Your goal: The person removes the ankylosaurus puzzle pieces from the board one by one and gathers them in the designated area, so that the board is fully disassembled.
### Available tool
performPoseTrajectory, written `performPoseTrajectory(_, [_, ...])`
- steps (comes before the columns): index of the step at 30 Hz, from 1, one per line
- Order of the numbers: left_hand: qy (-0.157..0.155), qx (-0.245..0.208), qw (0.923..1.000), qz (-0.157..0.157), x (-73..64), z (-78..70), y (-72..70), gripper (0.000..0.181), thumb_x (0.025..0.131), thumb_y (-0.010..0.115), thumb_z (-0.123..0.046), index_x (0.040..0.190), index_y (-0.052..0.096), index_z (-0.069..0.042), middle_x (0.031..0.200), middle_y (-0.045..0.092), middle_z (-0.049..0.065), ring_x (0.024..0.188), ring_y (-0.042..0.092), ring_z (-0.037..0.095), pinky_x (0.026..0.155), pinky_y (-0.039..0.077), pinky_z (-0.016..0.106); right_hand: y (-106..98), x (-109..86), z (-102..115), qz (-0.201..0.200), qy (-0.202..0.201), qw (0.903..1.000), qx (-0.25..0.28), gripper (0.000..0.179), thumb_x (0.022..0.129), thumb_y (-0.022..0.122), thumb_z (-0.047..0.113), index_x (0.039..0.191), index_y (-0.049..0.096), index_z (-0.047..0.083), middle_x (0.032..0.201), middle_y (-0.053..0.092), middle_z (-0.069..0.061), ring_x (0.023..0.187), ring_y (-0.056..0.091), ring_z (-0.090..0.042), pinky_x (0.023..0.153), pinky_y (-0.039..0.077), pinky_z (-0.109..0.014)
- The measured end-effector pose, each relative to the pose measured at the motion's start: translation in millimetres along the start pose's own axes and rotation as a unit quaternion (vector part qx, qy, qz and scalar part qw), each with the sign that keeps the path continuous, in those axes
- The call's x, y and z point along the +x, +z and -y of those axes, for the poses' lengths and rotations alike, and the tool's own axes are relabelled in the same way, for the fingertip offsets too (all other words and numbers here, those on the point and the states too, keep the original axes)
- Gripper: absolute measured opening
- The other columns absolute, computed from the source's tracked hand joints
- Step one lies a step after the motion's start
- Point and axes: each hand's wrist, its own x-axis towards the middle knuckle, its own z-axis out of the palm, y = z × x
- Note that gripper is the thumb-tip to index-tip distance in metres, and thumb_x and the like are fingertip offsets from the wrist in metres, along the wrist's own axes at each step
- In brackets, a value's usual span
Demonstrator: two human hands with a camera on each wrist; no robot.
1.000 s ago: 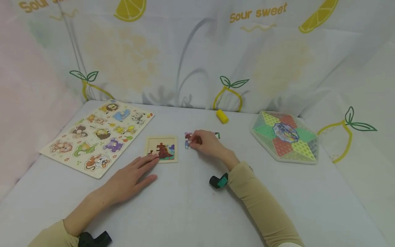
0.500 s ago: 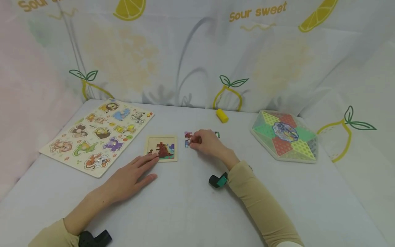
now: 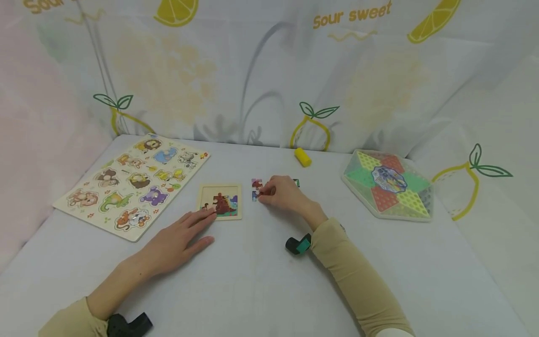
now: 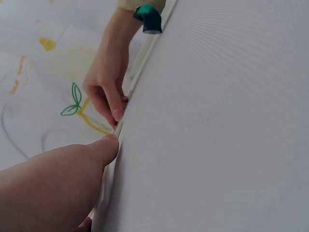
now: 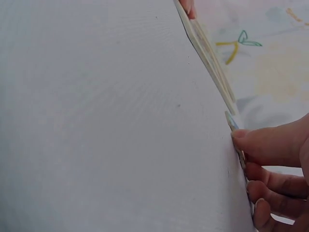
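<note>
A small wooden jigsaw tray (image 3: 240, 201) lies mid-table, partly filled with pieces forming a brown dinosaur picture (image 3: 225, 206). My left hand (image 3: 177, 245) rests at its lower left corner, fingers extended over the rim and fingertips touching it. To the right of the tray, my right hand (image 3: 288, 194) bends over loose jigsaw pieces (image 3: 256, 183) and covers some of them. In the right wrist view, its thumb and fingers pinch a thin jigsaw piece (image 5: 231, 120) at table level. The face of that piece is hidden.
An animal peg puzzle board (image 3: 130, 175) lies at the left. A yellow cylinder (image 3: 302, 157) sits near the back edge. At the right is a hexagonal Chinese checkers box (image 3: 389, 185). A printed cloth (image 3: 236, 70) hangs behind the table.
Both hands keep almost the same places. The whole head view has shifted up very slightly; tray and loose pieces stay where they were.
</note>
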Motion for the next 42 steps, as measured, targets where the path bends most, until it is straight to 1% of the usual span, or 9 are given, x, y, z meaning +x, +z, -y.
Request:
performPoseTrajectory(8, [-0.001, 0.001, 1.0000, -0.002, 0.0, -0.8, -1.1, 0.058, 0.104, 0.051, -0.045, 0.153, 0.042, -0.016, 0.161, 0.035, 0.004, 0.144, 0.035, 0.042, 0.109, 0.039, 0.061, 0.6, 0.0, -1.6, 0.001, 0.002, 0.9999, 0.014, 0.022, 0.090, 0.076, 0.021, 0.108, 0.074, 0.008, 0.088, 0.066, -0.001, 0.078, 0.055, -0.015, 0.067, 0.046, -0.021])
performPoseTrajectory(11, [0.000, 0.002, 1.0000, -0.004, 0.1, 0.0, -0.2, 0.058, 0.104, 0.051, -0.045, 0.153, 0.042, -0.016, 0.161, 0.035, 0.003, 0.144, 0.035, 0.041, 0.110, 0.039, 0.060, 1.8, 0.9, -2.3, -0.001, 0.000, 1.0000, 0.010, 0.019, 0.091, 0.075, 0.021, 0.105, 0.071, 0.010, 0.085, 0.064, -0.001, 0.078, 0.055, -0.015, 0.068, 0.046, -0.022])
performPoseTrajectory(16, [0.000, 0.001, 1.0000, -0.003, -0.6, 1.0, 0.8, 0.058, 0.103, 0.051, -0.045, 0.153, 0.042, -0.016, 0.161, 0.035, 0.003, 0.145, 0.034, 0.040, 0.112, 0.037, 0.059, 3.2, 0.2, -2.1, -0.003, 0.003, 1.0000, 0.008, 0.014, 0.091, 0.076, 0.022, 0.099, 0.071, 0.011, 0.086, 0.065, 0.000, 0.081, 0.055, -0.016, 0.072, 0.047, -0.023])
performPoseTrajectory(23, [-0.001, -0.004, 1.0000, -0.005, -0.2, 0.8, 0.2, 0.058, 0.104, 0.050, -0.046, 0.153, 0.042, -0.017, 0.161, 0.034, 0.003, 0.145, 0.034, 0.041, 0.112, 0.037, 0.060, 1.5, -0.9, -3.6, -0.009, 0.001, 0.9998, 0.017, 0.017, 0.091, 0.076, 0.022, 0.103, 0.071, 0.012, 0.085, 0.063, 0.000, 0.079, 0.054, -0.016, 0.069, 0.046, -0.023])
performPoseTrajectory(31, [0.002, -0.003, 1.0000, -0.007, -0.4, -0.4, -0.4, 0.057, 0.104, 0.051, -0.044, 0.152, 0.044, -0.016, 0.160, 0.036, 0.004, 0.144, 0.036, 0.043, 0.109, 0.040, 0.061, 0.7, -1.4, -5.0, 0.000, 0.000, 0.9998, 0.019, 0.017, 0.091, 0.076, 0.023, 0.100, 0.071, 0.011, 0.086, 0.064, -0.001, 0.079, 0.054, -0.017, 0.069, 0.045, -0.022])
performPoseTrajectory(34, [0.006, 0.004, 0.9999, -0.012, 0.1, -0.4, 0.4, 0.057, 0.104, 0.051, -0.044, 0.152, 0.044, -0.015, 0.160, 0.037, 0.005, 0.143, 0.037, 0.041, 0.109, 0.041, 0.060, 1.2, -1.0, -5.2, 0.000, -0.004, 0.9999, 0.016, 0.016, 0.091, 0.075, 0.023, 0.100, 0.071, 0.011, 0.087, 0.065, 0.000, 0.079, 0.054, -0.016, 0.070, 0.046, -0.023])
performPoseTrajectory(38, [0.017, 0.011, 0.9996, -0.021, 0.9, -0.4, 1.9, 0.055, 0.103, 0.054, -0.040, 0.152, 0.044, -0.016, 0.158, 0.039, 0.006, 0.145, 0.036, 0.036, 0.116, 0.033, 0.055, 2.2, -0.2, -6.0, -0.004, -0.012, 0.9998, 0.014, 0.015, 0.092, 0.075, 0.022, 0.101, 0.071, 0.011, 0.085, 0.063, -0.001, 0.080, 0.053, -0.016, 0.070, 0.045, -0.023])
performPoseTrajectory(41, [0.027, 0.014, 0.9992, -0.026, 1.8, -0.6, 3.1, 0.054, 0.103, 0.055, -0.038, 0.152, 0.045, -0.016, 0.157, 0.040, 0.007, 0.145, 0.035, 0.036, 0.119, 0.027, 0.054, 2.8, -0.4, -7.4, -0.008, -0.012, 0.9998, 0.015, 0.014, 0.093, 0.073, 0.022, 0.103, 0.072, 0.012, 0.085, 0.062, -0.001, 0.080, 0.053, -0.017, 0.070, 0.044, -0.024])
performPoseTrajectory(42, [0.028, 0.018, 0.9991, -0.027, 1.9, -0.7, 3.5, 0.054, 0.103, 0.054, -0.038, 0.152, 0.045, -0.017, 0.157, 0.040, 0.008, 0.144, 0.036, 0.036, 0.118, 0.030, 0.055, 2.9, -0.6, -8.0, -0.008, -0.012, 0.9998, 0.016, 0.014, 0.094, 0.072, 0.021, 0.104, 0.072, 0.012, 0.085, 0.062, -0.001, 0.080, 0.053, -0.017, 0.070, 0.044, -0.024])
